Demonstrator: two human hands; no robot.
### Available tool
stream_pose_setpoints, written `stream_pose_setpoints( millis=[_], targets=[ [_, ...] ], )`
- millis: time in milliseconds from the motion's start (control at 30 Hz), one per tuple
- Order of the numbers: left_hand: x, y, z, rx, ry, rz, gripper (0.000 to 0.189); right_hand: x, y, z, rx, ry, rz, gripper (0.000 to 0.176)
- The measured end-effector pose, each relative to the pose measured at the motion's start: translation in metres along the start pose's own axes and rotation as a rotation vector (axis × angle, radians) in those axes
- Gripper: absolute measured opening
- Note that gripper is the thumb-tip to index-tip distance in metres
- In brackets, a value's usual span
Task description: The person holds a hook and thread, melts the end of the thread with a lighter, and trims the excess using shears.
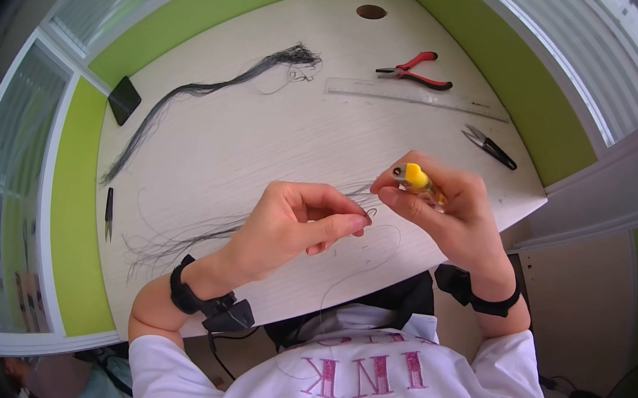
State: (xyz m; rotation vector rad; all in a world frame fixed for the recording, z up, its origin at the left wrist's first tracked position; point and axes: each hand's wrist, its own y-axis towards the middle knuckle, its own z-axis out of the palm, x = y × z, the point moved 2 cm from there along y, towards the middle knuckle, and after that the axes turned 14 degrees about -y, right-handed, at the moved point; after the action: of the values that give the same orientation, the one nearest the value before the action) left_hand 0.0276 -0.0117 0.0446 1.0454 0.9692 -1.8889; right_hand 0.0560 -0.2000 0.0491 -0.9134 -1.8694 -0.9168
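Note:
My left hand (291, 224) pinches a small curved hook (370, 213) between thumb and forefinger. My right hand (451, 208) is wrapped round a yellow lighter (416, 177), its metal top tilted up toward me. The right thumb and forefinger tips come together just beyond the hook, close to the left fingertips. Under both hands, a loose bundle of dark thin strands (196, 241) lies across the table, partly hidden by the left hand and forearm. A single fine line (342, 282) curls over the table's near edge toward my shirt.
A second dark strand bundle (213, 88) stretches over the table's left side. Farther back lie red-handled pliers (416, 71) and a clear ruler (413, 96). Small black-handled snips (491, 147) are at right, dark tweezers (109, 213) at left. A black phone-like slab (124, 101) leans on the green partition.

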Motion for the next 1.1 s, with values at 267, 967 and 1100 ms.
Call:
stream_pose_setpoints(
  millis=[267,967,1100],
  targets=[
    [0.002,0.000,0.001,-0.110,-0.021,0.143,0.013,0.001,-0.010,0.007,-0.128,-0.173,-0.056,0.009],
    [0.003,-0.001,0.002,-0.124,0.359,0.485,0.005,0.001,-0.009,0.015,-0.110,-0.052,0.054,0.011],
    [0.003,-0.001,0.002,-0.111,0.420,0.508,0.005,-0.001,-0.009,0.020,-0.138,0.045,0.036,0.012]
  ],
)
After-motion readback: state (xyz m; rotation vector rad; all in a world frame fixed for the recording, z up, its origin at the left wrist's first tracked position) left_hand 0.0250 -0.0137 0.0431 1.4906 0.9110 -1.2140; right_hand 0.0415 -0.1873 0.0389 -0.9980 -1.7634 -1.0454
